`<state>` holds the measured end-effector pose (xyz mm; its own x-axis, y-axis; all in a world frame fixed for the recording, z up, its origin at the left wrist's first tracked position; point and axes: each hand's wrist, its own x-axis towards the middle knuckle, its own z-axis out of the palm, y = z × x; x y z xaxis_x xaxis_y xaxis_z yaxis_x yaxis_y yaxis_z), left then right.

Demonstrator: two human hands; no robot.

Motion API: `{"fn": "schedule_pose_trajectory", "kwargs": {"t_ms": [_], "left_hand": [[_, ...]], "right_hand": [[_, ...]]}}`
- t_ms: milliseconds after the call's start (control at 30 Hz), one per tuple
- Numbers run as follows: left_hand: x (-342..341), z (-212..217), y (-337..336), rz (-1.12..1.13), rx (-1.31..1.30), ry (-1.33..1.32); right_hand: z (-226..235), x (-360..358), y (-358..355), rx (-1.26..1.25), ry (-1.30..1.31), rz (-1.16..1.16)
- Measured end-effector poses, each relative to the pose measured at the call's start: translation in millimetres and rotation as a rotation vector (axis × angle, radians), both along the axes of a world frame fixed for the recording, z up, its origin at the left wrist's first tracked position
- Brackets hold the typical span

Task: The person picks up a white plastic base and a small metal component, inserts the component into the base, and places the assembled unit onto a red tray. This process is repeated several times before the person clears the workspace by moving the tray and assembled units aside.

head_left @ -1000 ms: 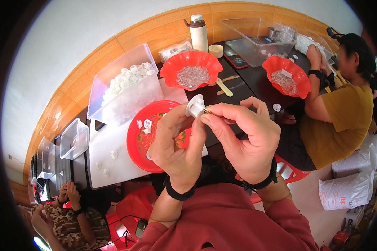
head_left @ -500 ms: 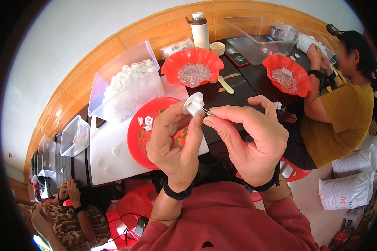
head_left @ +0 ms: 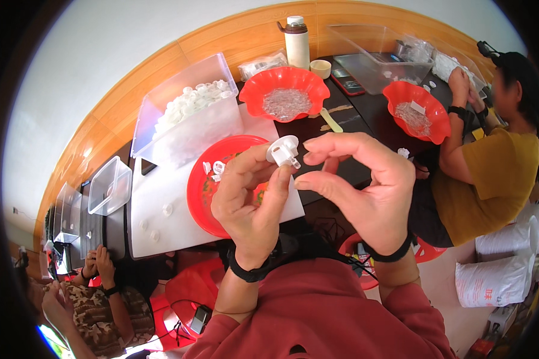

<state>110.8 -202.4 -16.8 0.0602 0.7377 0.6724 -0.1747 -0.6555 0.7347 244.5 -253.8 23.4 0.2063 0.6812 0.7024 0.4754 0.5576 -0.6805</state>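
Pinched between the thumb and fingers of my left hand (head_left: 245,200) is a white plastic part (head_left: 283,151) with a round disc face. A small clear piece sticks out of its lower right side. My right hand (head_left: 368,188) hovers just to the right, its thumb and index finger apart with nothing seen between them. Below the left hand lies a red plate (head_left: 199,206) with a few white plastic pieces (head_left: 218,168) on it. Beyond the hands stands a red scalloped bowl (head_left: 251,96) full of small clear pieces (head_left: 286,104).
A clear bin (head_left: 191,128) of white parts stands on a white board (head_left: 156,206), left. Behind are a thermos (head_left: 297,48), a cup (head_left: 320,69) and a phone (head_left: 347,82). A second red bowl (head_left: 435,122) is near a person (head_left: 485,173) at right; another person (head_left: 96,299) works lower left.
My right thumb and index finger have let go of the small clear piece and drawn apart. It now sits against the white part in my left hand. The whole view has shifted slightly.
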Motion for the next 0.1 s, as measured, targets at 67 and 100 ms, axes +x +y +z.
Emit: {"fn": "schedule_pose_trajectory", "kwargs": {"t_ms": [67,100], "left_hand": [[-5.8,2.5,-0.4,-0.087,-0.117,-0.037],[-10.2,3.8,0.2,-0.098,-0.116,-0.034]], "right_hand": [[-1.7,6.4,3.3,0.004,0.056,0.123],[-2.2,7.7,6.2,-0.006,0.025,0.128]]}}
